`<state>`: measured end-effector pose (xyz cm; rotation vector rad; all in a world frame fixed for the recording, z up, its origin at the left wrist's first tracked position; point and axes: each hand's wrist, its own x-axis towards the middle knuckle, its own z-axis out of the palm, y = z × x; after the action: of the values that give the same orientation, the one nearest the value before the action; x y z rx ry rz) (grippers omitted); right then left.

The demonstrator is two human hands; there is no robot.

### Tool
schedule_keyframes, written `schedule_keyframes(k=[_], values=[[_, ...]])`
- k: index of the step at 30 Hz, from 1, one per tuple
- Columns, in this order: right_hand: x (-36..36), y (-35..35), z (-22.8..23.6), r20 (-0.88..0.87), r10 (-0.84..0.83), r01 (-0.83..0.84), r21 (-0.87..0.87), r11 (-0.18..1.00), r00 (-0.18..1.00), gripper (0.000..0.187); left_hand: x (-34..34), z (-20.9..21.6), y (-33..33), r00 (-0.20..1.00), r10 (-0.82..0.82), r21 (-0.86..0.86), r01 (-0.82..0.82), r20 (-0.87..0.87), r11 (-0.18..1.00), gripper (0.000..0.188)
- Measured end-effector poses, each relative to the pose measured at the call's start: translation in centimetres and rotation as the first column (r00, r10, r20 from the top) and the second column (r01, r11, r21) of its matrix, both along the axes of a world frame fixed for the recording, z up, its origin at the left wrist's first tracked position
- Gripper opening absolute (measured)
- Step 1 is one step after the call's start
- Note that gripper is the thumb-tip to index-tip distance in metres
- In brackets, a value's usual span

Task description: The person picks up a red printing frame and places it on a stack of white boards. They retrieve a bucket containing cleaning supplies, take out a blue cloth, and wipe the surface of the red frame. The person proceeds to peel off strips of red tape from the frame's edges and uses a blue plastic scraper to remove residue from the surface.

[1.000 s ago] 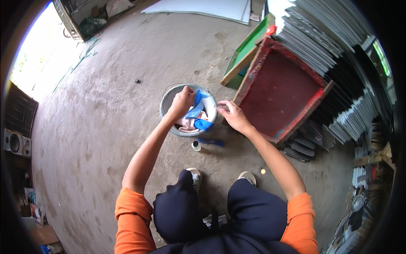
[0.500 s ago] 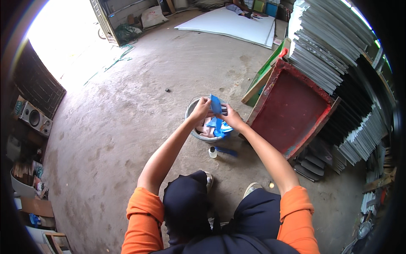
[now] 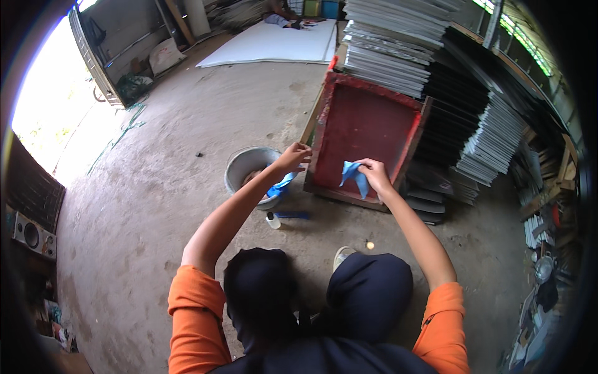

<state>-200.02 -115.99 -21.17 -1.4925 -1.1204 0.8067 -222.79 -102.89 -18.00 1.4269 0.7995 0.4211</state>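
Between the thumb and fingers of my right hand [image 3: 375, 175] hangs a small light-blue cloth [image 3: 354, 177], folded and drooping, in front of a framed dark-red screen [image 3: 367, 128]. My left hand [image 3: 294, 158] is raised to the left of it, by the screen's left edge, with fingers loosely parted and nothing visible in them. Below my left forearm stands a grey bucket [image 3: 235, 167] with blue and pinkish-brown cloths [image 3: 281, 185] inside, one hanging over its rim. A small white bottle with a dark cap [image 3: 273, 221] stands in front of the bucket, beside a flat dark-blue object [image 3: 293, 215].
Stacks of pale panels [image 3: 392, 56] and dark panels [image 3: 451, 118] rise behind and right of the screen. A person [image 3: 280, 17] sits at a large white sheet [image 3: 268, 43] at the back. A speaker [image 3: 32, 235] is at far left; scrap clutters the right wall.
My hands have moved apart and away from the bucket. My right hand has carried the blue cloth right, to the red screen; my left hand has let go of it. The view has turned right.
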Motion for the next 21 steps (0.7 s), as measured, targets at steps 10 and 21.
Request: schedule_keyframes(k=[10, 21], values=[[13.2, -0.8, -0.3, -0.348, -0.642, 0.702, 0.070, 0.708, 0.683, 0.011, 7.8, -4.4, 6.3, 0.975, 0.183, 0.691, -0.045, -0.127, 0.721, 0.035], [18.9, 12.6, -1.9, -0.488, -0.747, 0.889, 0.319, 0.329, 0.451, 0.027, 15.1, -5.7, 11.8, 0.865, 0.368, 0.591, -0.502, 0.341, 0.632, 0.046]])
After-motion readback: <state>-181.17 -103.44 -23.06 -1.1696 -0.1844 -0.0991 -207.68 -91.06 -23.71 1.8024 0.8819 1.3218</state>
